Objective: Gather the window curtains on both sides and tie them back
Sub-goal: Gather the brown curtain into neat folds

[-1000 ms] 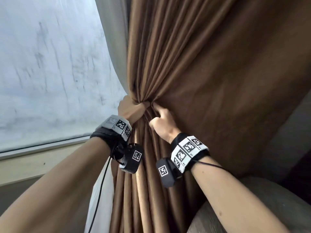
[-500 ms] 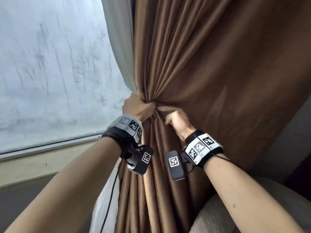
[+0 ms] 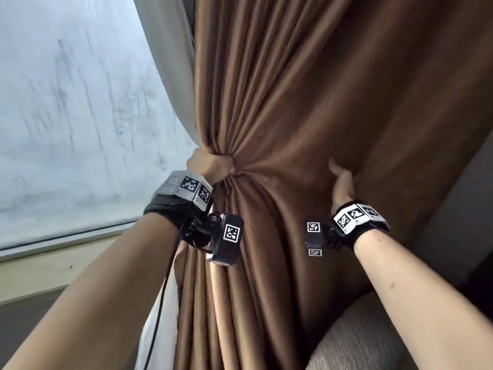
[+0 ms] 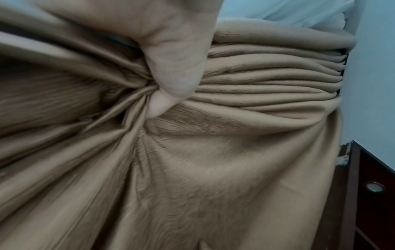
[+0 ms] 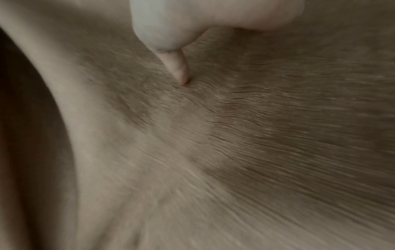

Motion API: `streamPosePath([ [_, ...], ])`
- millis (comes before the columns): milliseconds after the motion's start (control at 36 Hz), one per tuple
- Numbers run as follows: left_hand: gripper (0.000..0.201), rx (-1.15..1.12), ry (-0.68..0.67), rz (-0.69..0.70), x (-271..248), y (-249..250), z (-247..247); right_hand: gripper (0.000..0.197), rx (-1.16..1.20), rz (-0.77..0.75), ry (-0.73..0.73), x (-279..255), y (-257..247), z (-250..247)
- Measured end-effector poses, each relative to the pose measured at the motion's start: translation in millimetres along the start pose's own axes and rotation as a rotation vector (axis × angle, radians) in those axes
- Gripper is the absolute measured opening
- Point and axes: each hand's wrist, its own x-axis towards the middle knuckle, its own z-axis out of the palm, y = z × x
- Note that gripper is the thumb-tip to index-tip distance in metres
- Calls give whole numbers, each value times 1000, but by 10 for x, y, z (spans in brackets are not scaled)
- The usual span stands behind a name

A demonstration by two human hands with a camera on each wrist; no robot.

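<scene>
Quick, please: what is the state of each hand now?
Left hand: closed, gripping the gathered curtain.
Right hand: on the curtain; grip cannot be told.

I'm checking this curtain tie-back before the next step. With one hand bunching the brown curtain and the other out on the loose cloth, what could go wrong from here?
1. Only the left hand holds the gathered brown curtain; no tie shows, so the folds could slip loose.
2. The right hand lies on the ungathered cloth, which could be left out of the bunch.
</scene>
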Motion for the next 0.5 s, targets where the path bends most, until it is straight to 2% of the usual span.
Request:
streamPosePath([
  [83, 55, -9, -42, 14, 8, -30, -49, 78, 67, -33, -303, -542, -278, 119],
  [194, 56, -6, -69, 84, 1, -61, -116, 62, 100, 149, -545, -1471, -740, 167],
  [222, 56, -20, -70, 95, -20, -57, -135, 54, 116, 179, -604, -1568, -757, 184],
  [278, 52, -40, -85, 101, -53, -52, -164, 46, 147, 219, -679, -1685, -765, 233],
  [361, 47, -66, -84, 103, -100, -38, -168, 49, 150, 245, -758, -1831, -791, 347],
  [417, 48, -87, -74, 97, -112, -49, -166, 48, 102, 192, -792, -1902, -804, 423],
  [500, 55, -132, -70, 91, -166, -76, -156, 40, 24, 92, -747, -2006, -823, 574],
])
